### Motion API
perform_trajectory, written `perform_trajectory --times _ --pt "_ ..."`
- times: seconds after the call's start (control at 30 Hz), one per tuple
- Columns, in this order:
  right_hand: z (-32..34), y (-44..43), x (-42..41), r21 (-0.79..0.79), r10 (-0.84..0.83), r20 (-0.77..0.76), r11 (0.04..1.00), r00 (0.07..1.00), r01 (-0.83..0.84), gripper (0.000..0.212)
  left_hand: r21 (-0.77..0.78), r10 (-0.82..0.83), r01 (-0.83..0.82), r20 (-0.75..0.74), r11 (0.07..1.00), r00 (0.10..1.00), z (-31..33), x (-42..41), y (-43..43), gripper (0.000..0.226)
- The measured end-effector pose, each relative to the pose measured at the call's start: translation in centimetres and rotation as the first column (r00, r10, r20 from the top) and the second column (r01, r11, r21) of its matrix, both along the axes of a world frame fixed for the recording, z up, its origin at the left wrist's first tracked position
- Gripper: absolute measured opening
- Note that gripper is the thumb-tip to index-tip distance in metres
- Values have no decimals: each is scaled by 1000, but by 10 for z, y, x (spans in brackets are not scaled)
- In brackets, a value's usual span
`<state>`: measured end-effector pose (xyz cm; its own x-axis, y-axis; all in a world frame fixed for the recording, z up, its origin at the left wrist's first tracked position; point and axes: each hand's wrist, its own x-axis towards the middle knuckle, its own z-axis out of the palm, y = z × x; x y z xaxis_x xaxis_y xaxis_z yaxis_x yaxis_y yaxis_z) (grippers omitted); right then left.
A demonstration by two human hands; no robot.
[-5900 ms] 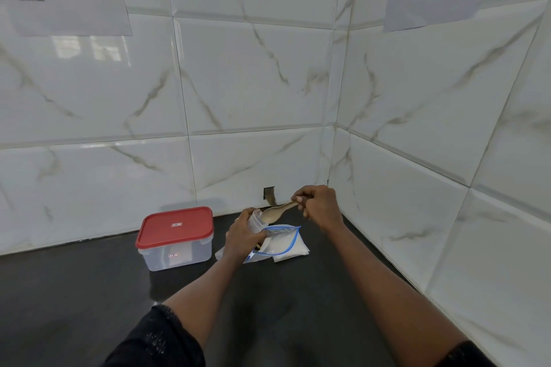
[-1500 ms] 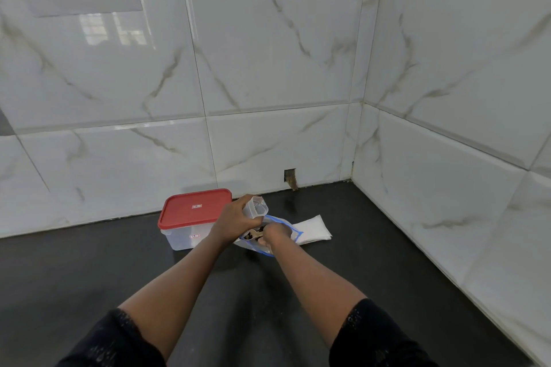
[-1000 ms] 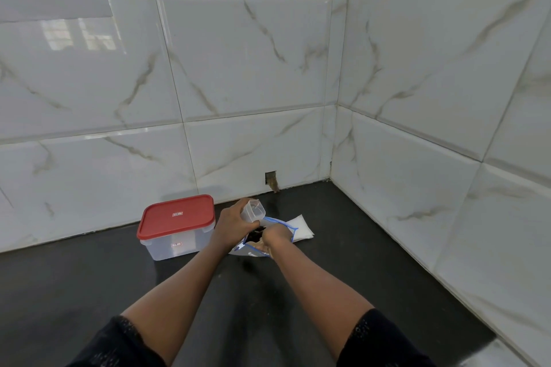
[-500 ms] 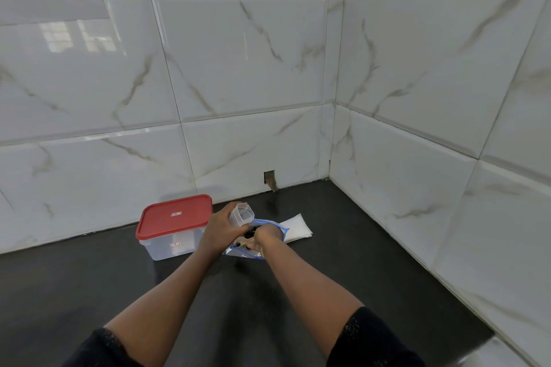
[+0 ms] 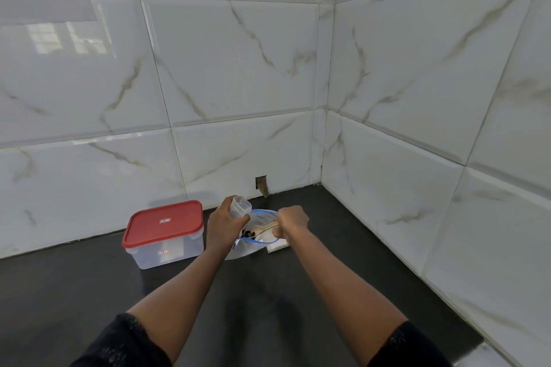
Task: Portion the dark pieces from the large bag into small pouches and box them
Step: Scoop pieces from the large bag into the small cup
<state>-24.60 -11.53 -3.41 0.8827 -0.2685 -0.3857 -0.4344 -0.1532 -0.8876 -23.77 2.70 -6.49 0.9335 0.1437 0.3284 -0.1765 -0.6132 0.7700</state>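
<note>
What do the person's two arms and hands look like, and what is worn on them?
Both arms wear black fabric sleeves with fine pale speckles: the left sleeve and the right sleeve end near the elbows. Below them the forearms are bare. The left hand and the right hand wear no gloves; no watch shows at the wrists.

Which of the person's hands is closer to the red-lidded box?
Left. The left hand, holding a small pouch, is just right of the red-lidded box; the right hand, gripping a spoon, is farther right, over the large bag.
</note>
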Motion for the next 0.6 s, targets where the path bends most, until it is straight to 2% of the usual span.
perform_trajectory --times 0.1,0.23,0.33,0.5,0.6 --pt "12 -24 6 23 -7 26 1000 1000 7 20 -98 32 -33 -12 995 999 2 3 -1 47" --pt "39 -46 14 -58 71 9 996 997 -70 32 -213 89 -92 -21 973 996 8 9 2 50" --pt "60 -54 17 -92 105 48 991 993 -100 31 -259 100 -100 -14 961 995 14 12 3 47" --pt "78 -39 19 -29 64 253 998 965 -59 31 -160 66 -64 10 985 998 15 16 7 46" --pt "76 -21 15 -26 95 344 995 934 -92 34 -120 21 -22 -3 993 1000 13 15 7 48"
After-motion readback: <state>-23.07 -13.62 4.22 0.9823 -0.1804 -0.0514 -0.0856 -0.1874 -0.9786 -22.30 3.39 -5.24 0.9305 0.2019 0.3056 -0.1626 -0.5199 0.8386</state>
